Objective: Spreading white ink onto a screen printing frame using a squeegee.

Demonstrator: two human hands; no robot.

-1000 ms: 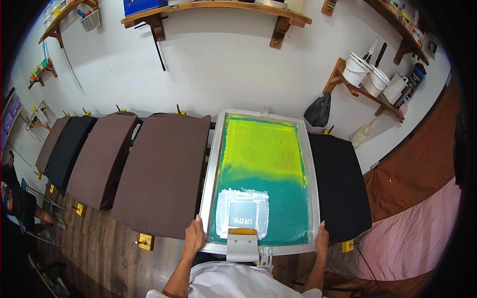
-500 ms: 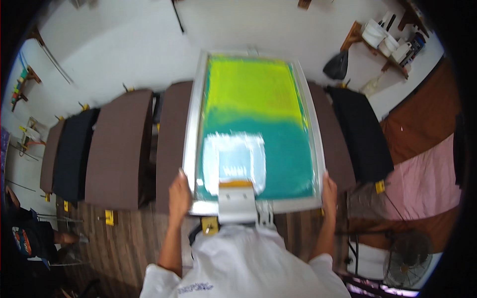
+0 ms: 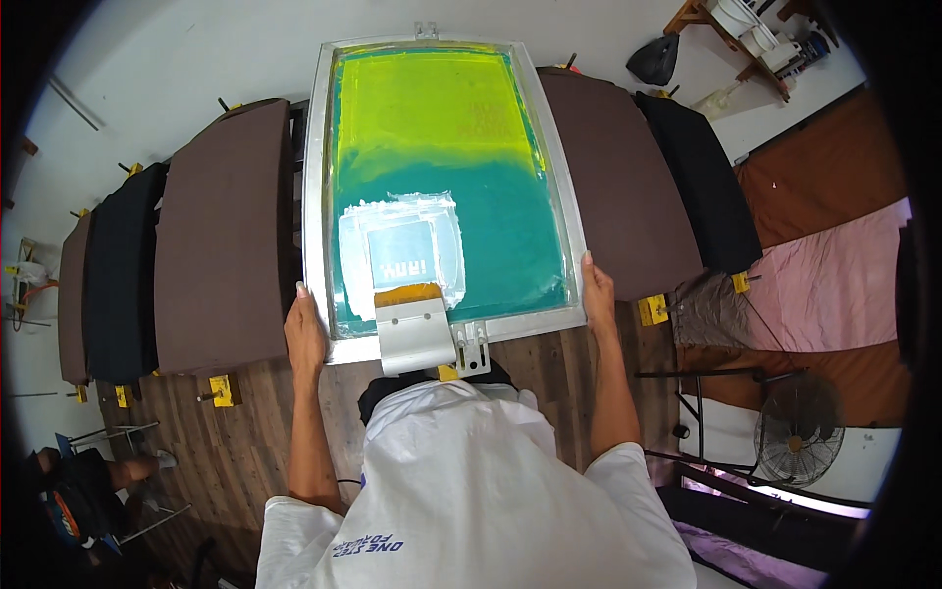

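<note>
A screen-printing frame [image 3: 314, 196] with silver metal rails is held between my two hands. Its mesh [image 3: 505, 236] is teal toward me and yellow-green at the far part. My left hand [image 3: 305, 334] grips the left rail near the close corner, thumb up along the edge. On the right rail, my right hand [image 3: 598, 293] grips at about the same distance from me. A squeegee [image 3: 415, 334] with a metal holder and amber blade leans over the near rail, its blade on a white-bordered patch [image 3: 448, 250] of the mesh. Fingers beneath the rails are hidden.
Brown fabric-covered boards [image 3: 221, 236] and black ones [image 3: 126, 275] stand in a row on both sides, with yellow brackets [image 3: 224, 391] below. A black fan [image 3: 800, 429] stands at right. Another person's leg [image 3: 132, 471] shows at lower left. Shelves [image 3: 760, 44] hang at upper right.
My view has shifted, and the frame with both hands now appears farther left and higher. The squeegee stays on it. Both hands keep their hold on the rails.
</note>
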